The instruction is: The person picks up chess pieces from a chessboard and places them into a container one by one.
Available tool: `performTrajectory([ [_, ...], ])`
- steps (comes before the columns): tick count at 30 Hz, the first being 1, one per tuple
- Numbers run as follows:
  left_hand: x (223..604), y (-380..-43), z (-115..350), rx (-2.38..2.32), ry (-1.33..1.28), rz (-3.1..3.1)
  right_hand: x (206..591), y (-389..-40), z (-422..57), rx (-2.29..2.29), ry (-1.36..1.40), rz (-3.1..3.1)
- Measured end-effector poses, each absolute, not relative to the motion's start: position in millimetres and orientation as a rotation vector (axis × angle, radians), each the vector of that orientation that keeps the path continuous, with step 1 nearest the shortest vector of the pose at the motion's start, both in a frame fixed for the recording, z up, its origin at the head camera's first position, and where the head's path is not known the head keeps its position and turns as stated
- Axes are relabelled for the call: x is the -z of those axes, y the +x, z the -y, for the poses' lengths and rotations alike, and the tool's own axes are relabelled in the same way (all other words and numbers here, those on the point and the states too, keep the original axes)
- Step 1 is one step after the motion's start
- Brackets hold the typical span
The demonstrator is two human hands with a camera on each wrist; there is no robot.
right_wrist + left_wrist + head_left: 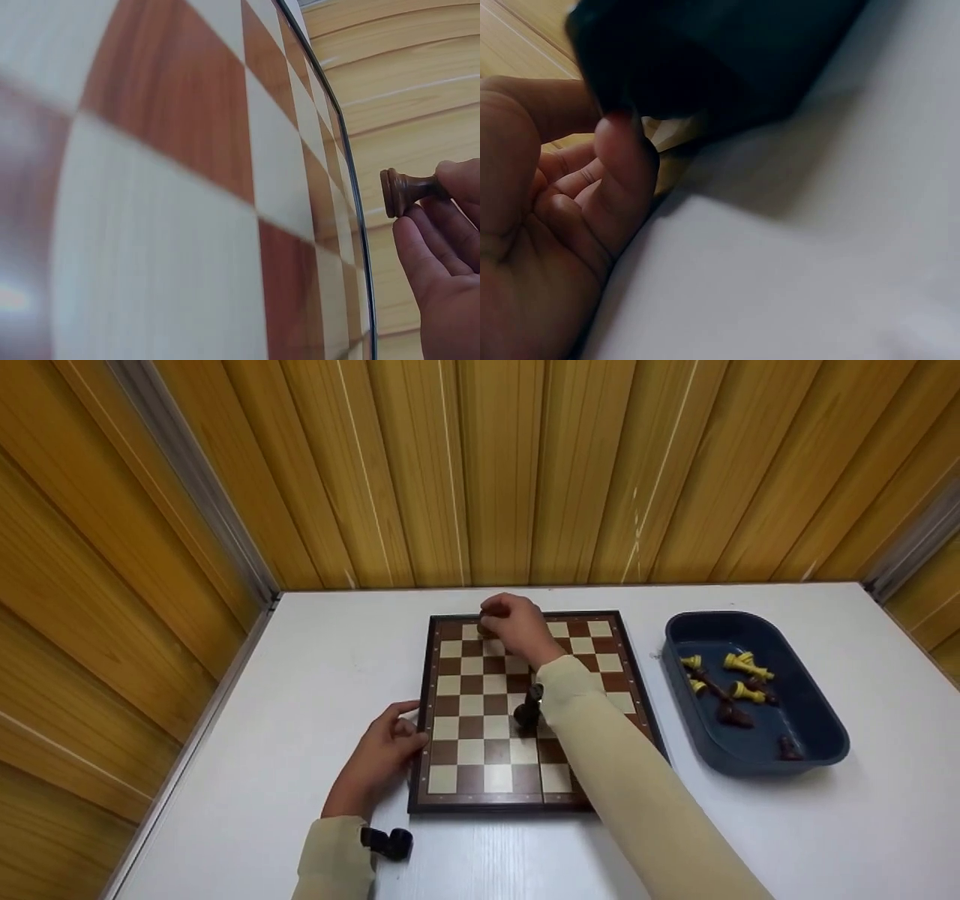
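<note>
My right hand [517, 626] is over the far left part of the chessboard [471, 750], pinching a dark brown chess piece [397, 193] between thumb and fingers. Its round base sticks out from the fingertips in the right wrist view, while its top is hidden in them. At the board's left side, my left hand [382, 750] holds the dark edge with thumb and index finger. Close up in the left wrist view, the fingertips [622, 139] meet that dark edge [705, 67], with the other fingers curled below.
Right of the board stands a dark blue bin [757, 757] holding several yellow and dark brown chess pieces [746, 690]. Both rest on a white table [322, 660]. A yellow wood-look wall [495, 472] rises behind. Each wrist carries a small black camera [390, 844].
</note>
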State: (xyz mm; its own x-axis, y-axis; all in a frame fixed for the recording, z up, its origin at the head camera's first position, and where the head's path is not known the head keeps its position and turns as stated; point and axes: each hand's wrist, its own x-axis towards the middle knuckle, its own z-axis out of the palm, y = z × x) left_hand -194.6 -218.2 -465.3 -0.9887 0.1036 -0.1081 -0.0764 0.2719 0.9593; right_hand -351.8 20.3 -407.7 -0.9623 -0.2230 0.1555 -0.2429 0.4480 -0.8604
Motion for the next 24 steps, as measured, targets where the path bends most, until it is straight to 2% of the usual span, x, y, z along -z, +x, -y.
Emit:
performTrajectory([
  [15, 471, -213, 238, -1.790, 0.031, -2.400, 404, -349, -54, -1.698, 0.432, 2.630],
  [24, 471, -225, 241, -1.767, 0.060, -2.397, 406, -351, -82, -1.574, 0.379, 2.659],
])
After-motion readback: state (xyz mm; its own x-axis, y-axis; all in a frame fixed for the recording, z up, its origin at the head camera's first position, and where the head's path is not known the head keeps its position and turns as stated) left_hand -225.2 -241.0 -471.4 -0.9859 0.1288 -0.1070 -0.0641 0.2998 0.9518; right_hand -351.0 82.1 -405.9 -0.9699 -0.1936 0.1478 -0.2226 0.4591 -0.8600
